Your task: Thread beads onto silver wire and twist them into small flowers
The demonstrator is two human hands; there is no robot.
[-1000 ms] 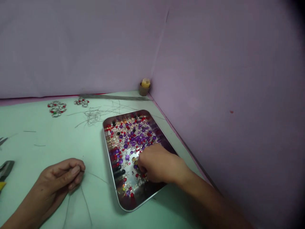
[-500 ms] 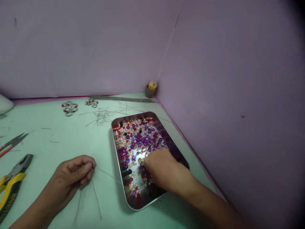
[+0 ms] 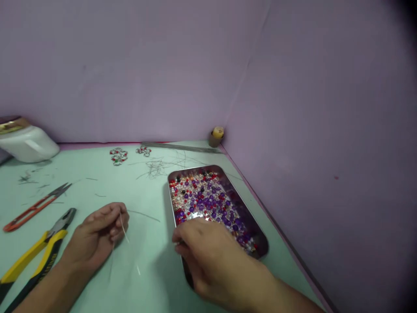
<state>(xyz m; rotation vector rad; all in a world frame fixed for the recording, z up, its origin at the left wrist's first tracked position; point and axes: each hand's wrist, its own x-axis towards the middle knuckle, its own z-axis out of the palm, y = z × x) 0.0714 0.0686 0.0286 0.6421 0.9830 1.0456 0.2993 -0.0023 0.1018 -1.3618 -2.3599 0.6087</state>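
Observation:
Thumb and fingers of my left hand pinch a thin wire, whose loose ends stick out to the right and hang below the fingertips. Over the near left edge of a metal tray is my right hand, its thumb and fingertips pressed together. Whatever they hold is hidden or too small to name. Purple, red, clear, gold and black beads fill much of the tray. The right hand and wrist cover its near part.
Yellow-handled pliers and orange snips lie at left. Behind are a white bottle, beaded wire pieces, tangled wire, straight wires and a small pot. Purple walls close the back and right.
My right hand has come up from among the beads and moved left to the tray's edge. The left hand still pinches the wire. The view has turned left, showing more of the bottle and tools.

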